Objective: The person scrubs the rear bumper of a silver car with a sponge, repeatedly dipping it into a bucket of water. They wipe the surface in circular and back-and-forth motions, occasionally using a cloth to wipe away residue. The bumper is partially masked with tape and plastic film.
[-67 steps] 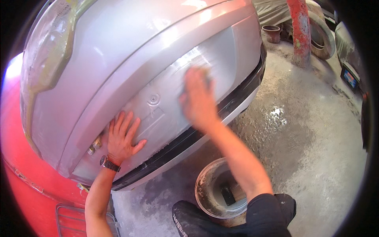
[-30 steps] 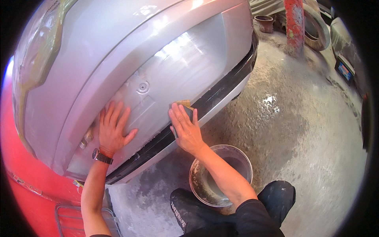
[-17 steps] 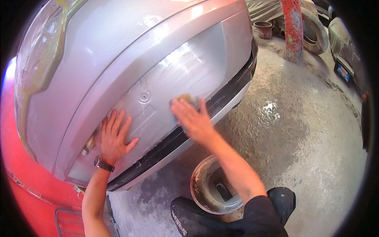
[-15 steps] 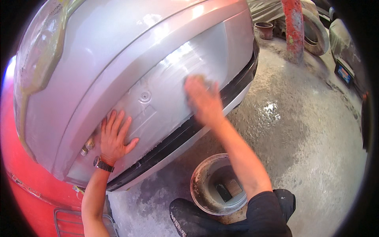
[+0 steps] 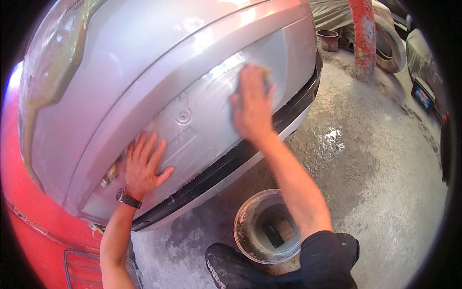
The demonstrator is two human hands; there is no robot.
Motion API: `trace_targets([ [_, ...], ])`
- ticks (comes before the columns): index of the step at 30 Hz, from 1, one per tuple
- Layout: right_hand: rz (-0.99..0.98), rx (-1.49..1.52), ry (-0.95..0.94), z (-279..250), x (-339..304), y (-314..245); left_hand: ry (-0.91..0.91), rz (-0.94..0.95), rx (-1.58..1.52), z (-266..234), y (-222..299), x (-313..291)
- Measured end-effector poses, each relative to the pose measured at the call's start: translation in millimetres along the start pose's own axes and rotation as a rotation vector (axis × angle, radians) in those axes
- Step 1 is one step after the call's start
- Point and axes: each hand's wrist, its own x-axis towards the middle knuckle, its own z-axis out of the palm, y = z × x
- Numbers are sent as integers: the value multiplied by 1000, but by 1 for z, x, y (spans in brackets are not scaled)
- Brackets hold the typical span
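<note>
The right hand (image 5: 253,102) has swept up and away across the silver car panel (image 5: 211,115) — a second ago it was low by the black trim strip (image 5: 207,179) — and its tan-edged pad (image 5: 265,72) has gone with it. The two blocks inside the bucket, one dark (image 5: 273,236) and one brown (image 5: 287,231), were hidden a second ago and now show past the forearm.

Nearest, the bucket (image 5: 237,243) stands on the wet floor (image 5: 346,178), beside a dark-clad knee (image 5: 228,260). The left hand (image 5: 143,166), a watch (image 5: 128,198) on its wrist, lies flat on the panel with fingers spread, much as before. Farther up, the right hand holds the pad against the panel, fingers mostly together, thumb out to one side; motion blurs the finer grip. Well beyond stand a brown pot (image 5: 329,42) and a red post (image 5: 363,41).
</note>
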Motion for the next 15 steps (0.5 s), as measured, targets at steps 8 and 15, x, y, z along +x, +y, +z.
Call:
trace_targets([
  [8,-164,-174,-141,-32,31,37,4,-5,27,-3,0,-4],
  [15,-473,267,-238,3,-3,-45,0,-11,55,-1,0,-5],
])
